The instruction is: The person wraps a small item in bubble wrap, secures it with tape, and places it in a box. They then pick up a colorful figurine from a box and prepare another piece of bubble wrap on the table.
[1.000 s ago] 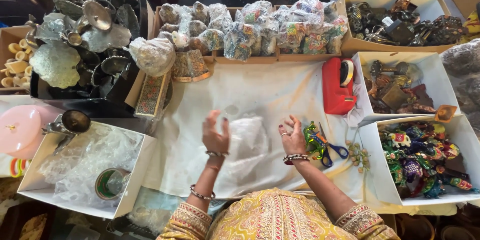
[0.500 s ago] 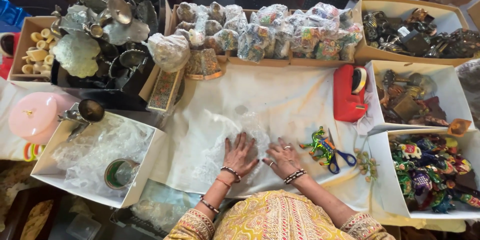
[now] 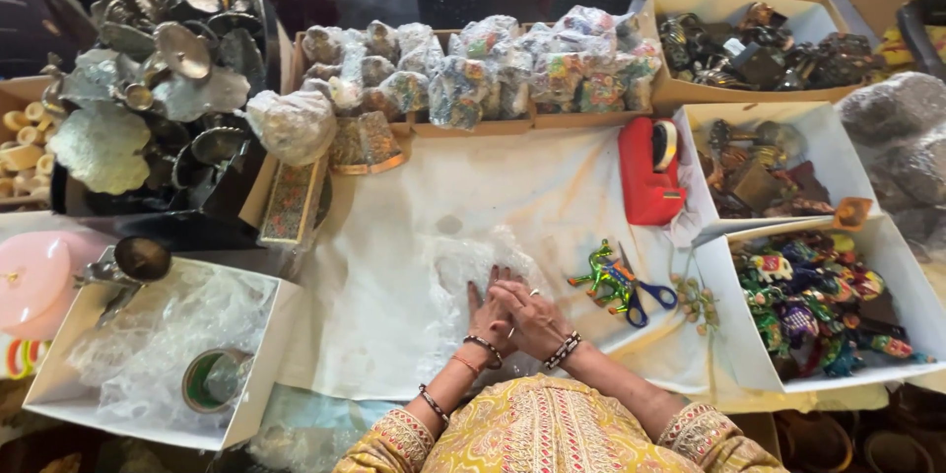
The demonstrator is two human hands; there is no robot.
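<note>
clear bubble wrap point(image 3: 463, 266) flat on the white-covered desk point(image 3: 394, 335), left hand point(image 3: 490, 313) and right hand point(image 3: 527, 315) overlapped on it, fingers flat, clamped on nothing, green toy elephant point(image 3: 603, 279) and blue scissors point(image 3: 641, 296) just beside

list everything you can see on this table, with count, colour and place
clear wrap sheet: one, see-through, table centre, under both hands
white cloth: one, covers the table
green figurine: one, green with colours, right of the hands
scissors: one, blue handles, beside the figurine
tape dispenser: one, red, right of centre
box of painted figurines: one, white, right edge
wrapped bundles: many, far side
metal dishes: many, silver, far left
left hand: flat on the wrap
right hand: overlapping the left
</note>
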